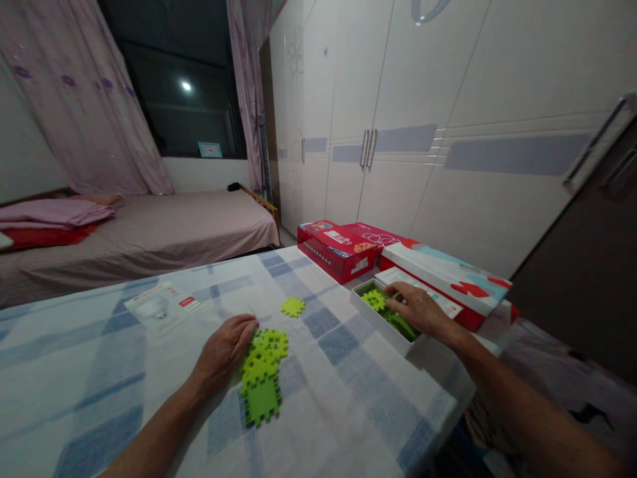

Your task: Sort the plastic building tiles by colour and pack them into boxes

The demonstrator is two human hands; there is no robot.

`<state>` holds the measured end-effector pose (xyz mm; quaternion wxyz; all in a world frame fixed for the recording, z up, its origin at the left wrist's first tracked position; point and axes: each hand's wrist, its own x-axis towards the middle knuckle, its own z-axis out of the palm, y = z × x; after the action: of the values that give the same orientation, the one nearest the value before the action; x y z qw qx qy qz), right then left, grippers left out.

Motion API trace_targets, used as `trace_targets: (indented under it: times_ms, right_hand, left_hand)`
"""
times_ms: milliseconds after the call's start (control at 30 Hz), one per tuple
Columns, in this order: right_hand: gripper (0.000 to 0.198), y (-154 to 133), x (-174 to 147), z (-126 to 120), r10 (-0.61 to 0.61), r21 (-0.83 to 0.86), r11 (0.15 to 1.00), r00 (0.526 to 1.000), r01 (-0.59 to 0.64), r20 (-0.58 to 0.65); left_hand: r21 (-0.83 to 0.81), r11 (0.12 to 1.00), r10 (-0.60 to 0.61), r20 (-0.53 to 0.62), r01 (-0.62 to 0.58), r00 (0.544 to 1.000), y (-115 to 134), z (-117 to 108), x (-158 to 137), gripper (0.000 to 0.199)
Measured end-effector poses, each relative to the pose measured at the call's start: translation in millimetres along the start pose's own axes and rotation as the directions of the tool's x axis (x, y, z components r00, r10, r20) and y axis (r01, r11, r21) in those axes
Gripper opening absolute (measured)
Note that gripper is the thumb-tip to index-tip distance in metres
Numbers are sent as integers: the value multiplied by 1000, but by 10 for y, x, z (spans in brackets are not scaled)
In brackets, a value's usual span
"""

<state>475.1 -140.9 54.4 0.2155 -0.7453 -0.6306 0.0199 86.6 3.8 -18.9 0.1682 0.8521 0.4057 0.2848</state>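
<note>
My left hand (229,345) lies on the tablecloth, fingers stretched out against the left edge of a row of yellow-green interlocking plastic pieces (263,353). A solid green square piece (262,399) with notched edges forms the near end of that row. One loose yellow-green piece (293,307) lies flat just beyond it. On the right, my right hand (415,307) reaches over a shallow white box (381,325) of green pieces. Its fingers are bent and slightly apart, with the tips at a bright flower-shaped piece (374,300); no firm hold shows.
A white box lid or card with a bulb picture (162,309) lies at the left. Behind the white box stand a red box (336,251) and a long red, white and blue carton (448,272). The table's right edge is close to my right forearm. A bed (199,222) and wardrobe stand beyond.
</note>
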Motion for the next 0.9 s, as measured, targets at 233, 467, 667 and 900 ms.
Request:
trace_targets:
  times_ms: [233, 467, 667, 900]
  right_hand:
    - [27, -78, 57, 36, -33, 18, 999, 997, 32, 73]
    - [33, 16, 103, 98, -47, -117, 992, 997, 53, 54]
    - [32, 79, 35, 43, -59, -126, 990, 996, 67, 64]
    - [27, -623, 144, 84, -165, 122, 979, 986, 163, 7]
  left_hand:
    - [3, 1000, 4, -7, -4, 1000, 37, -8, 5, 51]
    - [16, 1000, 22, -28, -21, 999, -1, 9, 1, 48]
    - [16, 1000, 22, -23, -21, 1000, 11, 5, -1, 47]
    - [12, 1000, 10, -23, -10, 1000, 5, 14, 1, 48]
